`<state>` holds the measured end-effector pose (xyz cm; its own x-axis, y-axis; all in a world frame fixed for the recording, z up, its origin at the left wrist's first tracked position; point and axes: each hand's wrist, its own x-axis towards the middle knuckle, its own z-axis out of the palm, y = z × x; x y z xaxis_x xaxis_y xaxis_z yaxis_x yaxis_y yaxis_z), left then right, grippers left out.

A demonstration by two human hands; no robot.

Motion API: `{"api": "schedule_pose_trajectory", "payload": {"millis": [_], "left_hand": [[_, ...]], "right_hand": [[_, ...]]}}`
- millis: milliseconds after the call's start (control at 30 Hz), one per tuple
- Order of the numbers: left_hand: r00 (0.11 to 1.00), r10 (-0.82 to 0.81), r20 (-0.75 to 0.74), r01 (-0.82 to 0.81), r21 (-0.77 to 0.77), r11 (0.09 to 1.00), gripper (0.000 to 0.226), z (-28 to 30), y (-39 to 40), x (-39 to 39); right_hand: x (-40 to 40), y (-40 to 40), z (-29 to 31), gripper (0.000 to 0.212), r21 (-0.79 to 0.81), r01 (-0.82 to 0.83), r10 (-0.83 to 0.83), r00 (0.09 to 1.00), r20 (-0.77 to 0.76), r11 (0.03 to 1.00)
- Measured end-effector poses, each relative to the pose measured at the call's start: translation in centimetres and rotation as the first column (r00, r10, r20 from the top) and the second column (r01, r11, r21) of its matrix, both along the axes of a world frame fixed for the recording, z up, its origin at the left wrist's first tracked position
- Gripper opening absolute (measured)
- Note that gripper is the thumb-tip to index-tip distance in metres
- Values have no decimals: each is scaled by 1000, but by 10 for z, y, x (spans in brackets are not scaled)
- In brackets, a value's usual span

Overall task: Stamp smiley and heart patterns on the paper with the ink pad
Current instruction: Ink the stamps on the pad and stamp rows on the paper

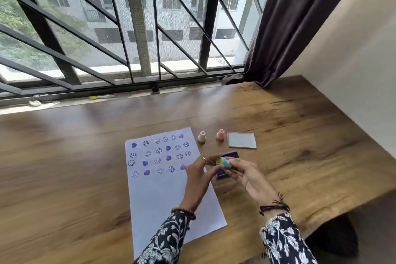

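A white paper sheet lies on the wooden table, its upper half filled with rows of purple smiley and heart prints. My right hand grips a small light-blue stamp with a yellow end, held above the purple ink pad, which is mostly hidden by my fingers. My left hand hovers over the sheet's right edge, its fingertips touching the stamp's yellow end. A cream stamp and a pink stamp stand upright beyond the paper.
The ink pad's clear lid lies to the right of the pink stamp. The wooden table runs to a barred window at the back, with a dark curtain at the right. The table's front right edge drops off near my right sleeve.
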<state>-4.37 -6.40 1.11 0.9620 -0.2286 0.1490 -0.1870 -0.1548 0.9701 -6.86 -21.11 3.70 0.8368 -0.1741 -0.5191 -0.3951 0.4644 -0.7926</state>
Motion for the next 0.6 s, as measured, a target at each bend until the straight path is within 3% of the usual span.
{"api": "schedule_pose_trajectory", "payload": {"millis": [133, 233, 333, 433, 533, 600], "left_hand": [[997, -57, 49, 57, 3, 998, 26, 0, 3, 3], [989, -111, 94, 105, 69, 992, 28, -1, 7, 10], [991, -66, 120, 41, 199, 979, 25, -4, 8, 21], [977, -22, 213, -74, 434, 898, 31, -6, 2, 38], [966, -67, 248, -97, 595, 797, 10, -4, -9, 50], [967, -91, 238, -92, 660, 746, 7, -6, -15, 55]], "right_hand": [[0, 4, -2, 13, -3, 61, -61, 998, -8, 998], [2, 4, -3, 16, 25, 135, -135, 991, -25, 991], [3, 1, -1, 15, -20, 146, -146, 989, -7, 989], [3, -3, -2, 13, -55, 167, -167, 986, -2, 984], [3, -5, -2, 13, -101, 168, -170, 985, -12, 981], [3, -6, -2, 12, -145, 162, -165, 986, -8, 976]]}}
